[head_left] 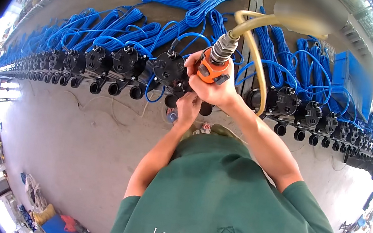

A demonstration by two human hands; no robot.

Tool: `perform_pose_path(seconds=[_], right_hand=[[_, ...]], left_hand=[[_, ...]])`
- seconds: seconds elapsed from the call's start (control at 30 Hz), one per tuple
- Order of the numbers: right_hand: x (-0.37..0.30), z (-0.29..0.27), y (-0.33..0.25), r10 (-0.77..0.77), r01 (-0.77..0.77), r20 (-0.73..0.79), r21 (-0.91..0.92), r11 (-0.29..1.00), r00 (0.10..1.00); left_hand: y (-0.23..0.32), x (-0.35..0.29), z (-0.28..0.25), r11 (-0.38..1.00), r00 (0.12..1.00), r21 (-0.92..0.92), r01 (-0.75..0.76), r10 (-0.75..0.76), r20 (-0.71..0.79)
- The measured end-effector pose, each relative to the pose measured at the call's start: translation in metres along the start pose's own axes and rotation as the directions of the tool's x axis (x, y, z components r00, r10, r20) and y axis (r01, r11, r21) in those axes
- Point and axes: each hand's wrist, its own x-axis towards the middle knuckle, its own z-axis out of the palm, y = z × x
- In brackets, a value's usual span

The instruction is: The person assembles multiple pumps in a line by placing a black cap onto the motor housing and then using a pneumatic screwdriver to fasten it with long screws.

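My right hand [216, 91] is wrapped round an orange air-powered driver [211, 71], which stands upright over the row of black round-ended, pump-like units. A metal coupling [225, 45] joins its top to a yellowish air hose [256, 21]. Just below, my left hand [189, 107] is closed with its fingertips at the front of the unit under the tool. What those fingers grip, if anything, is hidden, and so is the driver's working end. The nearest uncovered black unit [169, 67] sits to the left, with a blue cable at its top.
Similar black units [288, 101] with short open pipe stubs line the bench edge on both sides. Behind them lie bundled blue cables [124, 19]. A blue crate [351, 82] stands at the right. The hose hangs in a loop beside my right forearm. Grey floor [78, 139] lies below the bench.
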Motion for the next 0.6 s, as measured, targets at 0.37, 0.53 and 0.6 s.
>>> perform_pose_path(seconds=[0.37,0.53,0.6], right_hand=[[0.008,-0.005,0.001,-0.059,0.055,0.074,0.055,0.997,0.996],[0.009,-0.008,0.004,-0.058,0.06,0.089,-0.015,0.998,0.994],[0.006,-0.007,0.005,-0.031,0.034,0.126,-0.028,0.999,0.992]], left_hand=[[-0.005,-0.001,-0.001,0.995,0.993,-0.024,-0.101,0.1,-0.055],[-0.015,0.001,0.002,0.994,0.995,0.068,-0.089,0.086,0.042],[-0.021,0.003,0.003,0.985,0.986,0.058,-0.165,0.167,-0.018]])
